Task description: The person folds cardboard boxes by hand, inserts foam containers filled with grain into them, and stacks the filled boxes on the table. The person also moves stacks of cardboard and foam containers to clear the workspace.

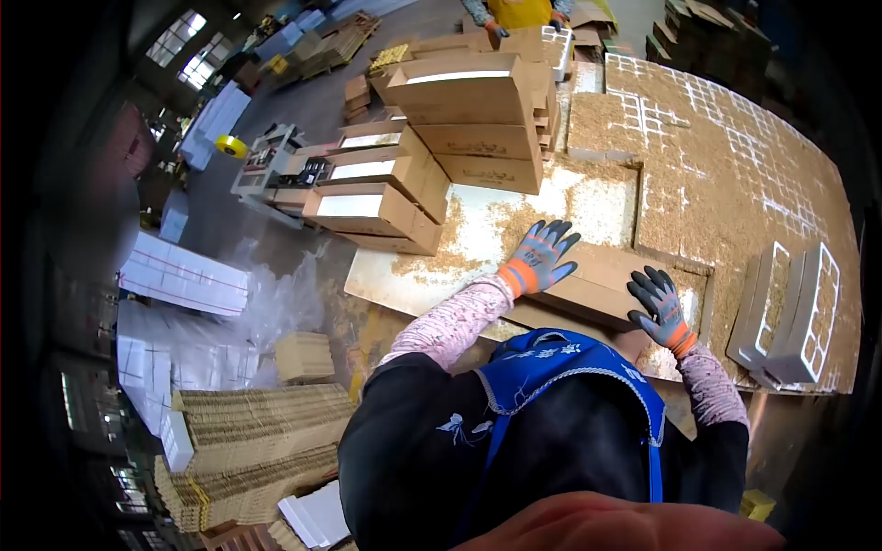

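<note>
A long brown cardboard box [593,280] lies on the table close to my body, its top side facing up. My left hand [539,257], in a grey and orange glove, rests at the box's left end with its fingers spread. At the right end is my right hand [661,308], gloved alike, fingers apart and pointing up the table. Neither hand is wrapped round anything. Left of my left hand, an open carton with a white inside [354,205] stands among similar ones. Taller stacked cartons [487,138] rise behind it.
Brown granules cover the table [680,202] and a white grid. Two white foam trays [804,317] stand at the right edge. A person in a yellow apron [521,13] is across the table. Stacked cardboard [257,427] and white bundles [184,275] lie at the left.
</note>
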The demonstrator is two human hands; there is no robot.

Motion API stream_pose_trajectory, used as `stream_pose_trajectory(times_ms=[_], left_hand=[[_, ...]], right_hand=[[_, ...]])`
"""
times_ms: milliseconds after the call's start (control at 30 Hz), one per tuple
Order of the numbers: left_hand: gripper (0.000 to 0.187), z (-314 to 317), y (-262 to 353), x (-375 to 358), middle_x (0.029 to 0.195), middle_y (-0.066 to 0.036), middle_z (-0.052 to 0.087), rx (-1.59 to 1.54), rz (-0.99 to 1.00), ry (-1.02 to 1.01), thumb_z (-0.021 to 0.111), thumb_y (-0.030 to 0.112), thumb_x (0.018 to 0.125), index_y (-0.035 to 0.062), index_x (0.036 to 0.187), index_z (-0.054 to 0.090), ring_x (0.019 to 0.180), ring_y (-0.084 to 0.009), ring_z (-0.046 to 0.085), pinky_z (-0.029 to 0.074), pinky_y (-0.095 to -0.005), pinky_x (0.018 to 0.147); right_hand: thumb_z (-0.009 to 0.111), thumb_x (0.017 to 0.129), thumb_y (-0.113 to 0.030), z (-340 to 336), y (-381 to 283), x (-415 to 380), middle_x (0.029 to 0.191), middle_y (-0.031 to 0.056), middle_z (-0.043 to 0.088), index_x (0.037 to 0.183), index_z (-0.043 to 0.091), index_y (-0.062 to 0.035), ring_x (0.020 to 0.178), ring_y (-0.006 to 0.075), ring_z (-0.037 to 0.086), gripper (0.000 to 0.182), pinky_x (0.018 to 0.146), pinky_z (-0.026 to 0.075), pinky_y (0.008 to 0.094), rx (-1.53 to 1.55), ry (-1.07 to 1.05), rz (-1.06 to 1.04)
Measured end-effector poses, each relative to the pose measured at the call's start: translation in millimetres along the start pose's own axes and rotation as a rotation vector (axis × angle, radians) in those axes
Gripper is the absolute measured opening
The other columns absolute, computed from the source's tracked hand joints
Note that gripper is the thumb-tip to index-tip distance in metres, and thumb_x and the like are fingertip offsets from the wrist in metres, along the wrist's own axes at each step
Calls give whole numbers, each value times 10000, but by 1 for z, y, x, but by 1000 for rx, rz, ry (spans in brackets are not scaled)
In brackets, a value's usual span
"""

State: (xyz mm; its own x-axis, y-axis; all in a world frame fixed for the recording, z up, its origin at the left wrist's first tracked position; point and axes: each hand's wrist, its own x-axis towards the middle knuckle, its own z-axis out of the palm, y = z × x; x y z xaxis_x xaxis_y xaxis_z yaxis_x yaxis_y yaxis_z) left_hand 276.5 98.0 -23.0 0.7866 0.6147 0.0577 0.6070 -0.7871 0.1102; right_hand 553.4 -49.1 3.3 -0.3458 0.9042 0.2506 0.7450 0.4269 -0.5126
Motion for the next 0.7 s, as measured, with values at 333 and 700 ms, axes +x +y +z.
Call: stream_pose_trajectory(times_ms=[333,700], left_hand=[[940,-41,28,-15,1325,-164,376,-10,120,-198,684,537,598,103,1358,341,1197,-321,369,257,-466,1012],[774,-27,-28,-114,1263,-144,450,-1386,-588,395,690,140,726,38,1367,268,1150,-263,456,410,-371,946]], right_hand=[[466,882,-234,25,83,8,1181,178,545,1192,523,-9,1116,319,490,387,967,365,356,509,515,325],[672,663,-526,109,188,90,1478,163,138,1337,395,-260,1371,336,72,775,1094,44,492,-285,-4,1074]])
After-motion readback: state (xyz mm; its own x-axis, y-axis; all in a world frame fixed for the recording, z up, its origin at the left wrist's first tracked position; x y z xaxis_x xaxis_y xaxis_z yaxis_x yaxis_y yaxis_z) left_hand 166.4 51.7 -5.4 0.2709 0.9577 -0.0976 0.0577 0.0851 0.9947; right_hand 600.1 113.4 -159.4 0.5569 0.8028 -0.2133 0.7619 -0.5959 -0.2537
